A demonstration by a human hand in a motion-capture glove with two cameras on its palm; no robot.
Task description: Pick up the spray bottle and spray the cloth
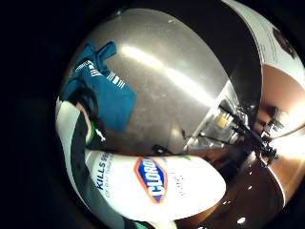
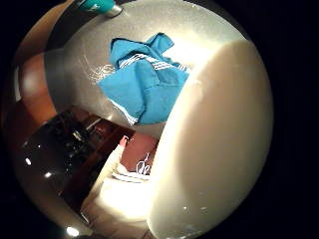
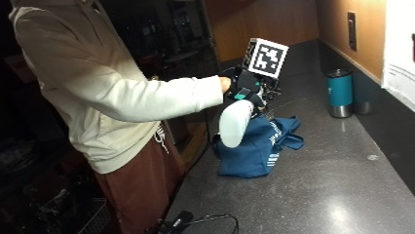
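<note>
A person stands at a dark grey counter (image 3: pixel 324 195). The gloved right hand (image 3: pixel 243 90) grips a white spray bottle (image 3: pixel 235 123) by its neck and holds it in the air, body hanging down, just above and beside the blue cloth (image 3: pixel 256 148). The cloth, blue with white stripes, lies crumpled on the counter near its front edge. In the little finger side view the bottle (image 1: pixel 157 183) shows a Clorox label, with the cloth (image 1: pixel 102 90) beyond its nozzle end. In the thumb side view the bottle's white body (image 2: pixel 219 144) fills one side, next to the cloth (image 2: pixel 142 84).
A teal travel mug (image 3: pixel 340 92) with a steel base stands near the back wall, also seen as the mug (image 2: pixel 99 6) in the thumb side view. A black cable (image 3: pixel 204 220) lies at the counter's near end. A wall with a white sheet (image 3: pixel 401 63) runs behind.
</note>
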